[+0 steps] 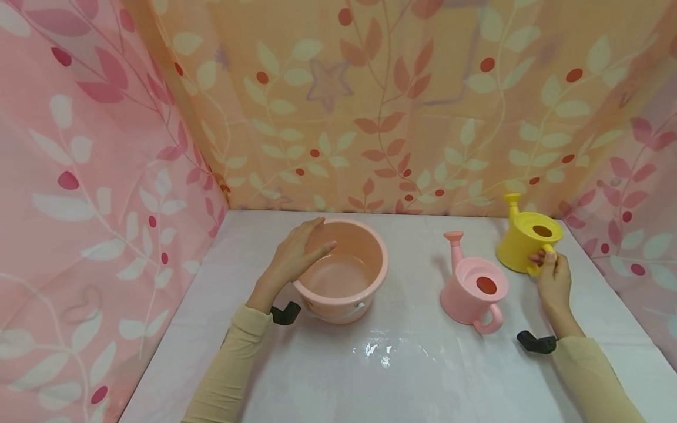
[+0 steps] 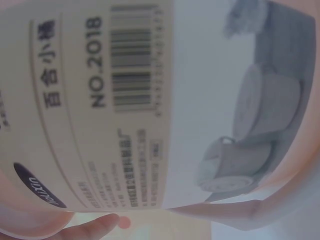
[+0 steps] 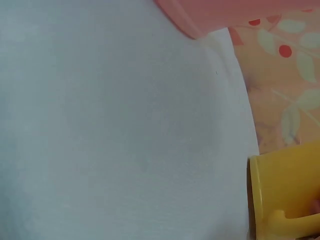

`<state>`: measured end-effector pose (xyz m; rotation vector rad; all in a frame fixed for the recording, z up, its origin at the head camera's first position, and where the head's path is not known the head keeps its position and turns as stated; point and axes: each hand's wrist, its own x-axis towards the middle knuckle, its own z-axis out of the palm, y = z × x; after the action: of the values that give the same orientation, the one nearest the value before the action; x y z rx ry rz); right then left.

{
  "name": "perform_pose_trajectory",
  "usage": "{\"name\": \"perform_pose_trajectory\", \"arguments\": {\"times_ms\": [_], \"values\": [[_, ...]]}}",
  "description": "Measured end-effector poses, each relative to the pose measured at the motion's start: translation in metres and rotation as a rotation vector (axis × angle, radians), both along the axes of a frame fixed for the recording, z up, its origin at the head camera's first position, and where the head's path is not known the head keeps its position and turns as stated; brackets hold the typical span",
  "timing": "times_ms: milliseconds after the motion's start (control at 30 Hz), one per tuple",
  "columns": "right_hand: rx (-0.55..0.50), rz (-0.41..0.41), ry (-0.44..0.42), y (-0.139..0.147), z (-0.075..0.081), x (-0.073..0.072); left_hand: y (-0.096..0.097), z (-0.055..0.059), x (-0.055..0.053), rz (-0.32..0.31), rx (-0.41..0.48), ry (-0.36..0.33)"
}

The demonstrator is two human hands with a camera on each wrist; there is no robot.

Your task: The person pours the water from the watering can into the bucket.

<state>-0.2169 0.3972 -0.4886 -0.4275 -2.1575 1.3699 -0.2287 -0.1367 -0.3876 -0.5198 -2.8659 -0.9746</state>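
My left hand (image 1: 290, 255) lies over the left rim of a pale pink bucket (image 1: 338, 299), its fingers fairly straight and the thumb reaching inward over the opening. Close up in the left wrist view are the bucket's printed label (image 2: 130, 100) and a fingertip (image 2: 100, 226) low in the picture. At the far right, my right hand (image 1: 555, 282) holds the handle of a yellow watering can (image 1: 515, 247), thumb on top. The right wrist view catches only part of that yellow can (image 3: 285, 185). Between the hands stands a pink watering can (image 1: 465, 296), untouched and upright.
A white-covered table (image 1: 412, 376) carries everything. Patterned cloth walls stand on the left (image 1: 106, 235), at the back (image 1: 296, 117) and on the right (image 1: 634, 235); the yellow can is near the back right corner. Black wrist mounts (image 1: 536, 342) stick out from both sleeves.
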Motion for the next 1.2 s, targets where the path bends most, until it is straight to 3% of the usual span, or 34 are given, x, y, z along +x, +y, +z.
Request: {"name": "perform_pose_trajectory", "arguments": {"times_ms": [200,600,867,1200], "values": [[0.063,0.03,-0.017,0.003,0.002,0.002,0.0,0.001,-0.001,-0.005,0.011,0.019],[0.147,-0.005,-0.242,0.009,0.011,0.009,0.0,0.002,-0.002,-0.005,0.016,0.036],[0.079,-0.075,-0.278,0.003,0.013,0.025,0.0,0.001,-0.001,-0.006,0.023,0.025],[0.011,-0.044,-0.327,-0.007,0.016,0.049,0.0,-0.001,0.0,-0.003,0.027,0.026]]}}
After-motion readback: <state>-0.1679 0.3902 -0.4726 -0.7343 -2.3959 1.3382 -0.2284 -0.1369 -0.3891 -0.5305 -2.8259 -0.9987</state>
